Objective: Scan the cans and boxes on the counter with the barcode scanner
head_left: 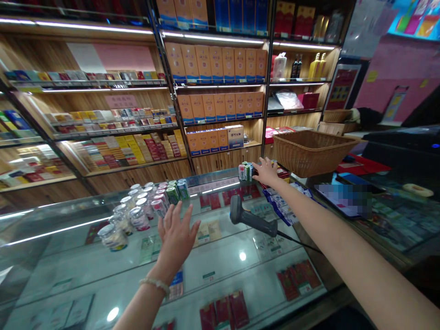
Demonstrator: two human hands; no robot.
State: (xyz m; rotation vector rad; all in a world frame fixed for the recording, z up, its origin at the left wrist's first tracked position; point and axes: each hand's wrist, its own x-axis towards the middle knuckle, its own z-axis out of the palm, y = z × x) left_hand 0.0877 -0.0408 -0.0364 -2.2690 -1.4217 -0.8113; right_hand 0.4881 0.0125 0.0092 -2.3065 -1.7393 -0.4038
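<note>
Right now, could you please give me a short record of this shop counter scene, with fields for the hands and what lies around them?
Setting: shop with a glass counter and shelves of boxed goods behind.
Left hand: open, fingers spread, raised over the glass, holding nothing.
Nearest to left hand: group of small jars on the counter.
Right hand: reached far forward, open, at a small pack; contact unclear.
Between the hands: scanner lying on the glass, cable attached.
Right side: wicker basket on the counter.
</note>
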